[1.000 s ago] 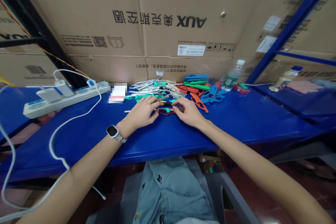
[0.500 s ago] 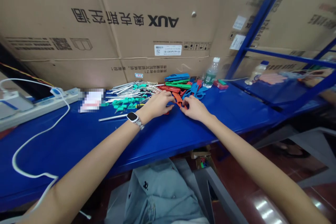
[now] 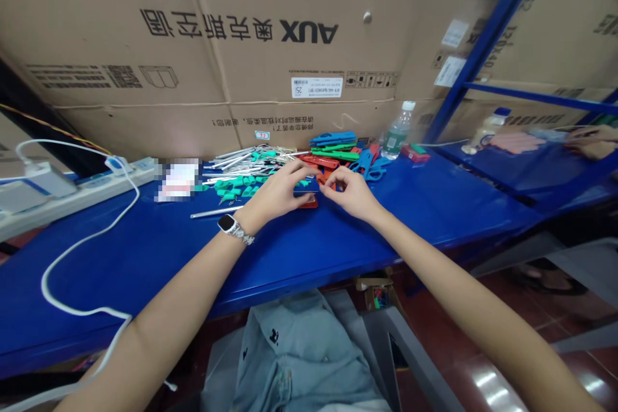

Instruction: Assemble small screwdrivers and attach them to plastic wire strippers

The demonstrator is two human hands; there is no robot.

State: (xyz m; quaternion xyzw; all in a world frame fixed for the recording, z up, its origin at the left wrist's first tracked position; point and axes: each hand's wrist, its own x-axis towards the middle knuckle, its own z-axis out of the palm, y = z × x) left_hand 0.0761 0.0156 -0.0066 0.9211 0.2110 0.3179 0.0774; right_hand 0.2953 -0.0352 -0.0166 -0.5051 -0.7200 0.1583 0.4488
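Observation:
My left hand (image 3: 280, 190) is over the desk, its thumb and fingers apart with a gap between them. Its thumb is beside a flat red plastic piece (image 3: 309, 204) lying on the blue desk. My right hand (image 3: 355, 192) pinches a small orange plastic piece (image 3: 322, 179), mostly covered by the fingers. Behind both hands lies a pile of blue plastic pieces (image 3: 333, 139), green plastic pieces (image 3: 338, 153) and red plastic pieces (image 3: 321, 161). Left of it are thin metal rods (image 3: 234, 158) and short green sleeves (image 3: 236, 188).
A water bottle (image 3: 398, 132) stands behind the pile, beside a small red box (image 3: 416, 154). A power strip (image 3: 140, 172) with a white cable (image 3: 87, 251) lies left. One long rod (image 3: 215, 212) lies forward. Cardboard (image 3: 203, 71) backs the blue desk (image 3: 183, 270). Another person's hand (image 3: 591, 141) is far right.
My left hand has shifted slightly left and spread away from my right. My right hand's fingers have drawn together around the orange piece. The camera view has shifted a little.

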